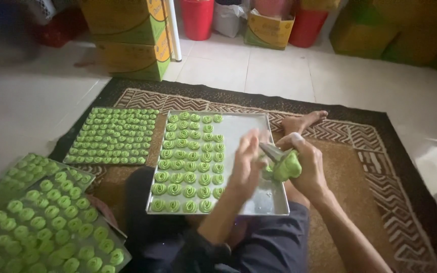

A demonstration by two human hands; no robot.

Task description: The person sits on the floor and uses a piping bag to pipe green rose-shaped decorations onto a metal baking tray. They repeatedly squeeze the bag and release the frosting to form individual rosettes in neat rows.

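Where the rug [380, 167] meets the floor at its left edge, we see two full trays of green piped cookies: one at the near left corner [41, 222], another further back [113, 135]. At the rug's middle lies our metal baking tray [251, 126], its left half filled with rows of green dough swirls [190, 162], its right half bare. Over the tray's right edge, our left hand [246, 164] is half curled, fingers touching the nozzle end of the piping bag [283, 164]. Our right hand [307, 164] grips the bag's green bulge, closed firmly around it. Cardboard boxes [132, 38] and red bins [197, 17] stand along the floor's far edge.
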